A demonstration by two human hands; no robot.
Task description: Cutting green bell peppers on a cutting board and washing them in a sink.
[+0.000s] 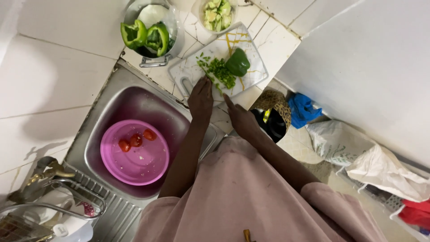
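Observation:
A white cutting board (pixel 251 49) with yellow streaks lies on the tiled counter. On it are a heap of chopped green pepper (pixel 220 71) and a larger green pepper piece (pixel 238 62). My left hand (pixel 200 98) rests palm down at the board's near edge, its fingers stretched out and touching the chopped bits. My right hand (pixel 242 118) is beside it, just off the board's near corner, with one finger stretched toward the board. I see nothing held in either hand, and both palms are hidden.
A metal pot (pixel 172 42) with green pepper halves (pixel 145 36) and a bowl of pale green chunks (pixel 218 14) stand behind the board. In the steel sink (pixel 96 116) sits a pink basin (pixel 134 166) holding three tomatoes (pixel 135 140). A tap and dish rack are at lower left; bags lie on the floor at right.

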